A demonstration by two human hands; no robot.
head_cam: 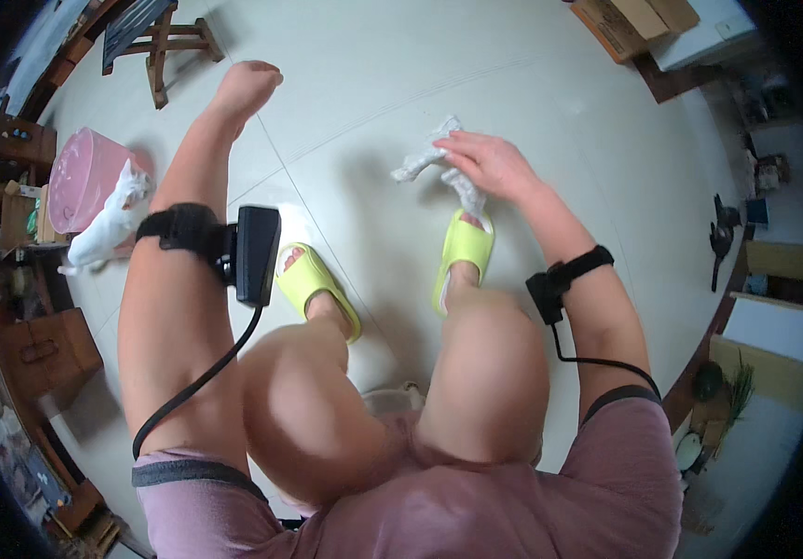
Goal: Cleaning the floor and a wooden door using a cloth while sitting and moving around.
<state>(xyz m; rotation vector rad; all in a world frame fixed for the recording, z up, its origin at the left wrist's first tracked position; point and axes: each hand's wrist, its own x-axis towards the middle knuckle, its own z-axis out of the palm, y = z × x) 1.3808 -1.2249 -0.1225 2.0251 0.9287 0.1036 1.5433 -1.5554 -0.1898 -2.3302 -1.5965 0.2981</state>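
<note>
My right hand (495, 162) grips a crumpled white cloth (419, 164) with its fingertips. The cloth hangs in several loose folds, with one end just in front of the yellow-green slide sandal (470, 241) on my right foot. My left hand (247, 87) is out ahead to the left, over the tiled floor (345, 77). Its fingers look curled, and the palm side is hidden, so whether it holds anything does not show. Another yellow-green slide sandal (314, 283) is on my left foot.
A white cat (109, 220) is beside a pink plastic tub (87, 178) at the left. A wooden folding stool (158, 49) stands at the upper left, near a brown wooden cabinet (48, 353). At the upper right is a cardboard box (618, 31). Black straps and cables cross both my arms.
</note>
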